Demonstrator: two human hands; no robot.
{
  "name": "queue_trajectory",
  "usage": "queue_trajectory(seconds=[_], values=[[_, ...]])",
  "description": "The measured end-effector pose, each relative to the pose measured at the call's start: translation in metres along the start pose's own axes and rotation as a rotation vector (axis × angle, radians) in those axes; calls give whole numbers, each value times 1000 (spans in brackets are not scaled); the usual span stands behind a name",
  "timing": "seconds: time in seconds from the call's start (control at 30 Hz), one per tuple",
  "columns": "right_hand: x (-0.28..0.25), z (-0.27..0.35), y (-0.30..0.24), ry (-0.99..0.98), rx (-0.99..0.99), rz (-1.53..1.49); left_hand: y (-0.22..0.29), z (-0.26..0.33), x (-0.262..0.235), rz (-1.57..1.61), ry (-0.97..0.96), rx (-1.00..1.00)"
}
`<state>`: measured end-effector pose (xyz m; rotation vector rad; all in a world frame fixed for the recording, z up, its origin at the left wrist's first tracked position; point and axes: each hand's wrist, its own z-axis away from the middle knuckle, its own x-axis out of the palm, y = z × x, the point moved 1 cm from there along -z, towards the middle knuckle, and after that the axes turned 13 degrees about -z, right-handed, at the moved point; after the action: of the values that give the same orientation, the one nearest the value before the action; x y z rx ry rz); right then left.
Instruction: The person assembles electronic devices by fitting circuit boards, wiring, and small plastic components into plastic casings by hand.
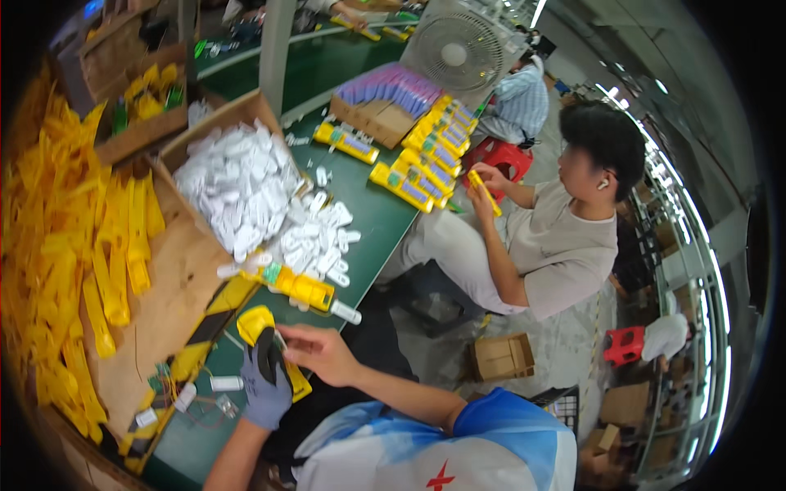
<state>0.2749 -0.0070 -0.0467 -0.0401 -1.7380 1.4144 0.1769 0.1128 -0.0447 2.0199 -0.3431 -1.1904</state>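
Note:
My left hand (268,385), in a grey and black glove, is closed around a yellow plastic housing (255,321). The housing's rounded end rises above the glove, and its other end shows below my right hand. Bare, my right hand (323,353) has thumb and fingers pinched together against the housing; a small piece at the fingertips is too blurred to name. Just beyond lies another yellow housing (299,286) with a green board in it and a white piece at its near end. Small circuit boards with wires (164,385) and a white rectangular part (227,383) lie left of my glove.
A cardboard box of white plastic parts (237,184) spills onto the green table (378,260). Yellow housings (57,270) are heaped at the left. Assembled yellow units (413,182) line the far edge, near a fan (455,54). A co-worker (565,237) sits at the right, holding a yellow unit.

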Motion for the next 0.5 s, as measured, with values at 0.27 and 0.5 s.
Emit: queue_trajectory(seconds=[0.27,0.5], values=[[9,-13,-5,21,7,3,11,-10,6,278,86,-180],[11,-20,-4,22,60,200,-4,-3,9,378,119,-286]])
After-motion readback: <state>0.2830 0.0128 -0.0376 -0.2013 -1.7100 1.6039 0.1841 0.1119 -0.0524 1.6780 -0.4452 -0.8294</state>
